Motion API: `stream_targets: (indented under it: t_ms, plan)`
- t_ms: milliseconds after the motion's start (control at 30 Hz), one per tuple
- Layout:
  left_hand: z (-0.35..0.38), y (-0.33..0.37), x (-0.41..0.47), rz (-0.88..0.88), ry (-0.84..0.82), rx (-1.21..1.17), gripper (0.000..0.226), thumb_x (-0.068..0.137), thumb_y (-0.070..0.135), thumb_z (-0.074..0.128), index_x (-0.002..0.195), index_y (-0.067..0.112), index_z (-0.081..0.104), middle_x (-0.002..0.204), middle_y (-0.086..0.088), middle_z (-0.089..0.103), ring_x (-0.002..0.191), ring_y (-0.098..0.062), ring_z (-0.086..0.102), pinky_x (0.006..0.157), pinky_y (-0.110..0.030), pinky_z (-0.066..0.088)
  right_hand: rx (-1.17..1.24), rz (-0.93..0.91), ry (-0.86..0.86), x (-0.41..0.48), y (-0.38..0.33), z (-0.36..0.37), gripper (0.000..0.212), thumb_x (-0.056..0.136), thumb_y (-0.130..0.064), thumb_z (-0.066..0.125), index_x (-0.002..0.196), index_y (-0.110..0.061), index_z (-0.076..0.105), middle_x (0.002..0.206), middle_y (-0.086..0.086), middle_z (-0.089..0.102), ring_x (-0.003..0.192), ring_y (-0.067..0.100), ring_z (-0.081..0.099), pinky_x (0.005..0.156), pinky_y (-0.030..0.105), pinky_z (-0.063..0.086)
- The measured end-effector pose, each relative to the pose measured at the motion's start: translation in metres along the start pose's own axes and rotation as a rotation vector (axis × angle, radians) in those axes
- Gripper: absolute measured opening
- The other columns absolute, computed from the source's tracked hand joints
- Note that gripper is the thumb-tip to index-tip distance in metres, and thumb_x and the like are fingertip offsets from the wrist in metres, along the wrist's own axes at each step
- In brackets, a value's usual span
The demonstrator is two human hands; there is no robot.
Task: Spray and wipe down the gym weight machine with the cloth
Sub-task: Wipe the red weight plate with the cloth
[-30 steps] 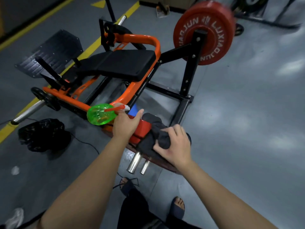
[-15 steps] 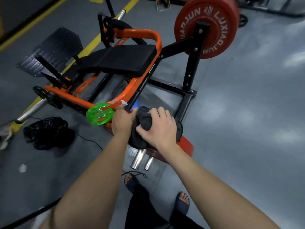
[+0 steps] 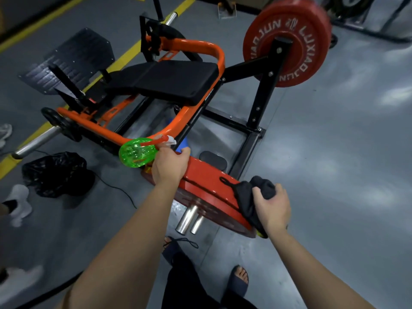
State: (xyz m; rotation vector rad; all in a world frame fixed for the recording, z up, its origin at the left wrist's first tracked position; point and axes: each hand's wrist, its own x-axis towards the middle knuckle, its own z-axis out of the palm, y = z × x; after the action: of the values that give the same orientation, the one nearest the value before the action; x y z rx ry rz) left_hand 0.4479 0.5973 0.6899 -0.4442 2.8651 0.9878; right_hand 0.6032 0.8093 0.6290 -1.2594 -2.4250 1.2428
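The weight machine has an orange frame (image 3: 196,103), a black seat pad (image 3: 176,81) and a red weight plate (image 3: 207,181) close in front of me. My left hand (image 3: 169,166) holds a green spray bottle (image 3: 137,152) by its red and white trigger head, just above the near plate's left end. My right hand (image 3: 270,206) grips a bunched dark cloth (image 3: 247,197) and presses it on the right end of that plate. Part of the cloth hangs over the plate's rim.
A second red plate (image 3: 289,41) hangs on the black upright at the far right. Two chrome pegs (image 3: 189,217) stick out under the near plate. A black bag (image 3: 55,172) and a cable lie on the floor at left. Another person's white shoes (image 3: 20,204) stand at far left.
My right hand has dragged the cloth along the near red plate from its left end, beside my left hand, to its right end. The left hand with the bottle stayed put.
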Motion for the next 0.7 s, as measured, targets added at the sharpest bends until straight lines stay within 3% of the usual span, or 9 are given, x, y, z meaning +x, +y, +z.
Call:
stream_targets:
  t_ms: [100,200,333,433,533,600,700]
  plan:
    - [-0.002,-0.002,0.006,-0.018,-0.021,-0.039,0.038,0.087,0.042,0.059,0.102,0.008,0.052,0.099,-0.014,0.068,0.095,-0.037,0.065,0.087,-0.047,0.055,-0.095,-0.157,0.060,-0.009,-0.033,0.006,0.041,0.075,-0.057,0.059,0.090,-0.020,0.051,0.092,-0.003,0.051,0.098,0.030,0.056,0.074,0.037,0.041]
    - [-0.001,-0.011,0.019,-0.037,-0.040,-0.075,0.053,0.078,0.048,0.056,0.105,0.003,0.060,0.096,-0.010,0.065,0.094,-0.035,0.064,0.084,-0.040,0.053,-0.182,-0.370,0.070,-0.023,-0.067,0.017,0.047,0.069,-0.062,0.050,0.092,-0.022,0.055,0.094,-0.003,0.053,0.097,0.025,0.053,0.074,0.039,0.045]
    - [0.000,-0.021,0.035,0.016,-0.065,-0.089,0.035,0.078,0.037,0.057,0.074,0.003,0.059,0.073,-0.007,0.057,0.075,-0.028,0.058,0.069,-0.033,0.041,-0.305,-0.585,0.133,-0.034,-0.090,0.034,0.050,0.068,-0.061,0.054,0.090,-0.017,0.059,0.088,0.002,0.054,0.085,0.029,0.056,0.069,0.039,0.046]
    - [0.002,-0.030,0.047,0.013,-0.070,-0.061,0.041,0.082,0.041,0.056,0.066,0.004,0.051,0.066,-0.010,0.054,0.072,-0.032,0.057,0.065,-0.033,0.035,-0.418,-0.647,0.155,-0.035,-0.095,0.041,0.055,0.069,-0.063,0.058,0.095,-0.014,0.061,0.090,0.005,0.056,0.086,0.031,0.057,0.070,0.041,0.048]
    - [-0.002,-0.033,0.049,0.030,-0.055,0.028,0.067,0.086,0.067,0.051,0.092,0.001,0.064,0.087,-0.018,0.070,0.091,-0.039,0.067,0.073,-0.039,0.048,-0.519,-0.687,0.135,-0.033,-0.106,0.047,0.058,0.070,-0.063,0.068,0.099,-0.013,0.061,0.093,0.007,0.057,0.088,0.031,0.057,0.073,0.044,0.049]
    - [-0.010,-0.025,0.041,0.052,-0.045,0.113,0.069,0.095,0.062,0.056,0.115,-0.004,0.056,0.108,-0.027,0.069,0.106,-0.045,0.065,0.085,-0.047,0.050,-0.561,-0.680,0.096,-0.032,-0.113,0.050,0.059,0.071,-0.064,0.071,0.100,-0.013,0.060,0.096,0.008,0.058,0.091,0.032,0.058,0.075,0.045,0.049]
    - [-0.018,-0.013,0.030,0.106,-0.080,0.138,0.071,0.095,0.061,0.058,0.127,-0.001,0.049,0.120,-0.025,0.067,0.116,-0.044,0.061,0.093,-0.048,0.049,-0.580,-0.678,0.069,-0.032,-0.125,0.053,0.059,0.071,-0.063,0.072,0.102,-0.014,0.060,0.099,0.009,0.060,0.095,0.034,0.059,0.077,0.046,0.048]
